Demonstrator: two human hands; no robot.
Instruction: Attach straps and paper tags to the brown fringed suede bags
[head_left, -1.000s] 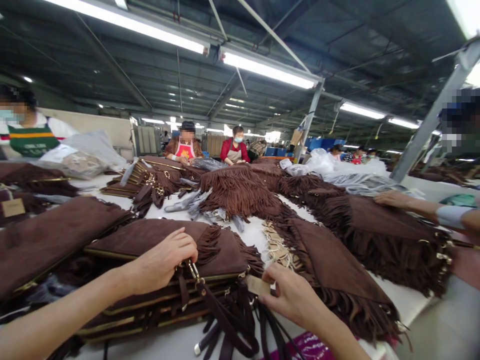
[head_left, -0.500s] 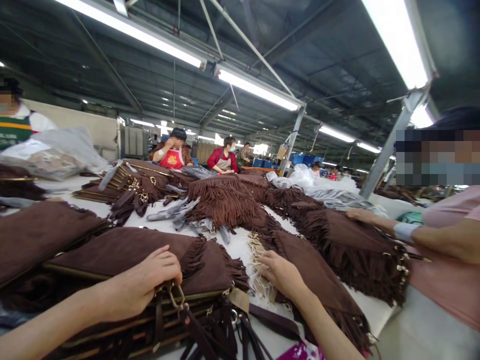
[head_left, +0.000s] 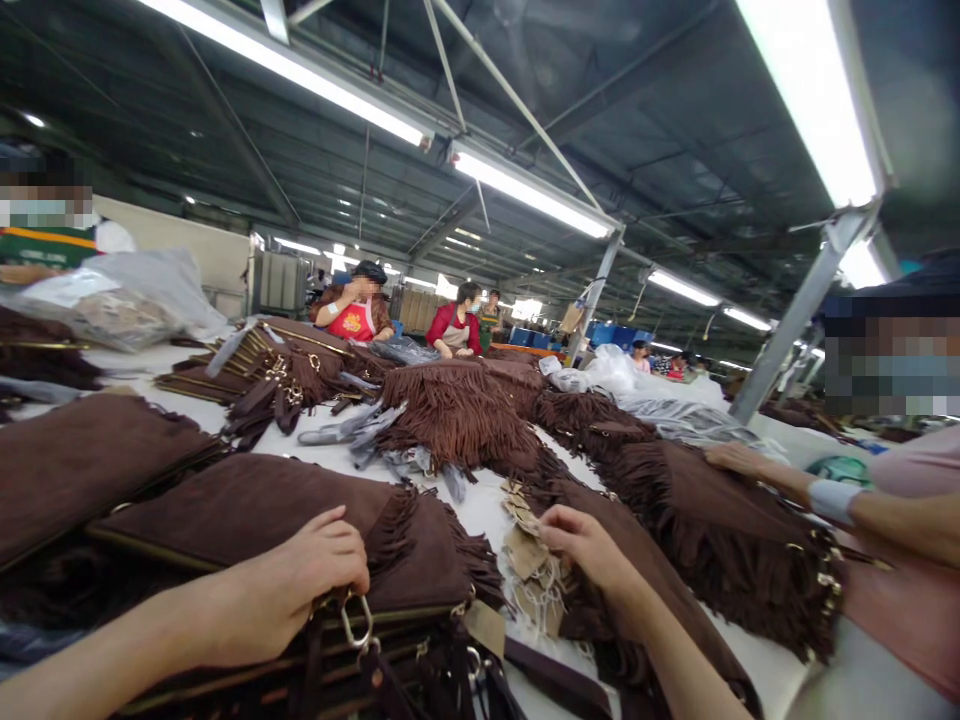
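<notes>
My left hand [head_left: 304, 580] is closed at the edge of a brown suede bag [head_left: 270, 500], which tops a stack at the lower left. From its curled fingers hangs a metal clip [head_left: 357, 622] on a dark strap; the exact grip is hidden. A kraft paper tag [head_left: 486, 628] lies at that bag's right corner. My right hand [head_left: 589, 545] pinches a paper tag [head_left: 529, 552] over a small heap of tags with white strings [head_left: 544, 605]. Beside that heap, a fringed brown bag [head_left: 660, 590] lies partly beneath my right forearm.
More fringed bags [head_left: 465, 400] are piled across the white table [head_left: 480, 510]. At the right, a co-worker's hand [head_left: 739, 458] rests on another stack of bags [head_left: 720, 520]. Clear plastic wrapping [head_left: 165, 290] lies at the far left, and other people sit behind the table.
My right hand has risen slightly and moved right, its fingers now pinching a tag that shows more plainly. My left hand stays at the clip. The view has shifted slightly.
</notes>
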